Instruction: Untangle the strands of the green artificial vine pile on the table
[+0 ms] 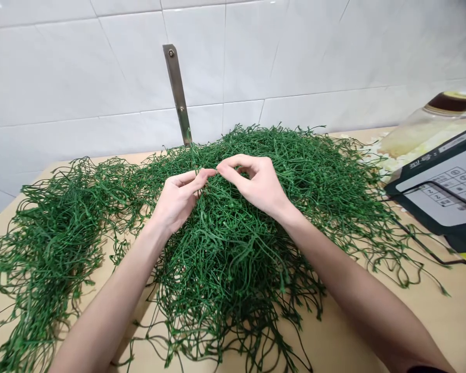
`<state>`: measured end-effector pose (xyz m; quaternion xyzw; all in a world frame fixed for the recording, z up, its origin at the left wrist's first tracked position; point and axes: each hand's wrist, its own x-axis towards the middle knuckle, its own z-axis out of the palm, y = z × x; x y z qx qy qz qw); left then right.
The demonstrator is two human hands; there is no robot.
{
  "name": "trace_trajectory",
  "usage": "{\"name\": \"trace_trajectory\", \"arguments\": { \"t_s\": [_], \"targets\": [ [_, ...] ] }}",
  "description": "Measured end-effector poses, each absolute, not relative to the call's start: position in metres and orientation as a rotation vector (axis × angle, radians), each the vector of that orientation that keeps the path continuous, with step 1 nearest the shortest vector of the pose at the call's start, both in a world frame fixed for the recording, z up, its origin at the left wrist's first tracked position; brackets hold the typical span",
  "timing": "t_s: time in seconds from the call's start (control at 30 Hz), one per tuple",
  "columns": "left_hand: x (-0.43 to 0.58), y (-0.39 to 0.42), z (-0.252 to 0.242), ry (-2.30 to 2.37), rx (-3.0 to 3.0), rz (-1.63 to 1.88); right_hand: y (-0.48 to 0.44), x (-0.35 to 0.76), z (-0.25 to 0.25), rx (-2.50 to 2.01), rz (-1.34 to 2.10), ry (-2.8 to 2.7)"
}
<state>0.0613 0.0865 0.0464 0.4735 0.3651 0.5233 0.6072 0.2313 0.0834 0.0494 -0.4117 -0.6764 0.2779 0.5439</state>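
Note:
A large tangled heap of thin green plastic-looking stems (pixel 236 243) with small forked tips spreads over the table in the head view. Above its middle, my left hand (pixel 180 197) is closed, thumb against fingers, around a few green stems (pixel 194 155) that stick up past the fingertips. My right hand (pixel 256 181) meets it from the right, thumb and forefinger pinched together close to the left thumb. Whatever lies in that right pinch is too small to make out. Both hands hover at the top of the heap.
A second bunch of green stems (pixel 62 238) lies at the left of the wooden table (pixel 357 331). At right stand a dark box with a white label (pixel 446 181), a clear jar (pixel 419 124) and small white pieces (pixel 396 155). A metal strip (pixel 176 88) leans along the tiled wall (pixel 295 57).

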Motion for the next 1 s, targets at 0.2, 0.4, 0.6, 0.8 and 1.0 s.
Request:
{"name": "trace_trajectory", "arguments": {
  "t_s": [0.2, 0.4, 0.6, 0.8, 1.0],
  "targets": [
    [0.0615, 0.0895, 0.0459, 0.821, 0.978, 1.276, 0.0846, 0.2316, 0.0491, -0.912, 0.97, -1.674],
    [0.0615, 0.09, 0.0454, 0.84, 1.039, 1.23, 0.0876, 0.2334, 0.0446, -0.864, 1.132, -1.711],
    [0.0603, 0.0899, 0.0467, 0.867, 1.099, 1.298, 0.0881, 0.2351, 0.0441, -0.889, 1.063, -1.731],
    [0.0574, 0.0919, 0.0466, 0.968, 1.06, 1.261, 0.088, 0.2357, 0.0487, -0.834, 1.168, -1.381],
    [0.0585, 0.0897, 0.0485, 0.923, 1.064, 1.269, 0.0867, 0.2379, 0.0465, -1.071, 0.469, -1.583]
  ]
}}
